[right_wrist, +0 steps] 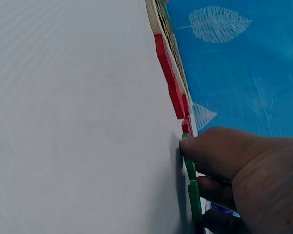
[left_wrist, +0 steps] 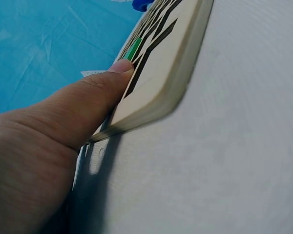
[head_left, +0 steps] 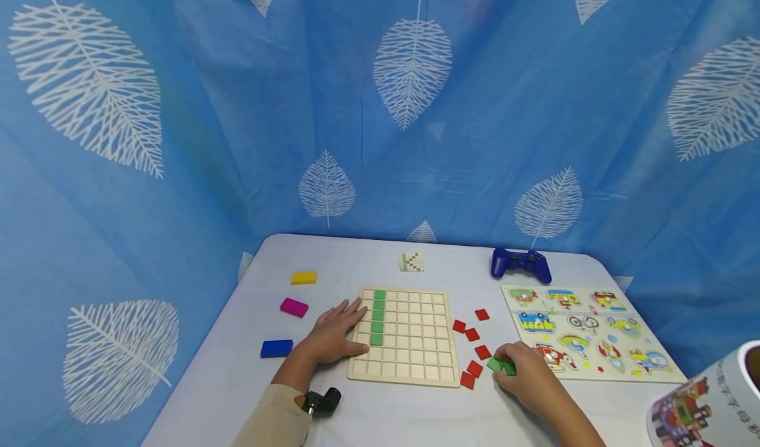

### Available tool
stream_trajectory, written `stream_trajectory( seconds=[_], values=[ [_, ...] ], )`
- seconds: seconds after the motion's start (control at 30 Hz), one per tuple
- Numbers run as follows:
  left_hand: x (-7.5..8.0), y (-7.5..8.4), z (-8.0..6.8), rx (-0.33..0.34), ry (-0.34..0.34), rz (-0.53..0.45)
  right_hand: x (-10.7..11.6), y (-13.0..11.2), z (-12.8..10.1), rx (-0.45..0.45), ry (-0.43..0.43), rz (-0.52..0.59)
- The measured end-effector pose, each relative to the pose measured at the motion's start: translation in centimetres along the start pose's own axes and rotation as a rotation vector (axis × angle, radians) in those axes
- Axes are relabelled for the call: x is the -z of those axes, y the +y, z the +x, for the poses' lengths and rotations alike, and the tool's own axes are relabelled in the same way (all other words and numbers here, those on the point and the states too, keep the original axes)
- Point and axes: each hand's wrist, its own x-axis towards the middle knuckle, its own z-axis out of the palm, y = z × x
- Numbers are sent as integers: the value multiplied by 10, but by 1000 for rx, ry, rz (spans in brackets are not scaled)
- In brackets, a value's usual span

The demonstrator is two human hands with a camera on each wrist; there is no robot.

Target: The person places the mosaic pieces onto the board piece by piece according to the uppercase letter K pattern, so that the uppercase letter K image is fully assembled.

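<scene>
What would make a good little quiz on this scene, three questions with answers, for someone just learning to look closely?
1. What colour are the small squares held at the fingers of the right hand: A red, B green or C yellow?
2. True or false: the left hand rests on the left edge of the wooden board.
3. How many loose red squares lie to the right of the wooden board in the head view?

Key: 1. B, green. 2. True. 3. Six.
</scene>
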Motion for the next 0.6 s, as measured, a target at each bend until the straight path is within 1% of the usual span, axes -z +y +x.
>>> stream_trajectory(
  seconds=[0.23, 0.33, 0.4, 0.47, 0.5, 0.53, 0.6],
  values=[
    [0, 2, 1, -6, -7, -14, -1, -4, 6, -27, 18, 55],
    [1, 3, 0, -7, -8, -4, -2, -18, 9, -29, 80, 80],
    [2, 3, -1, -1, -3, -3, -8, -39, 11, 3, 133, 125],
    [4, 4, -1, 7, -1, 0, -20, -67, 15, 75, 171, 176],
    [4, 4, -2, 8, 1, -2, -28, -83, 17, 124, 176, 198],
    [4, 4, -2, 8, 3, -6, -37, -98, 18, 172, 168, 213],
    [4, 3, -1, 2, 0, -1, -53, -125, 22, 268, 120, 228]
  ],
)
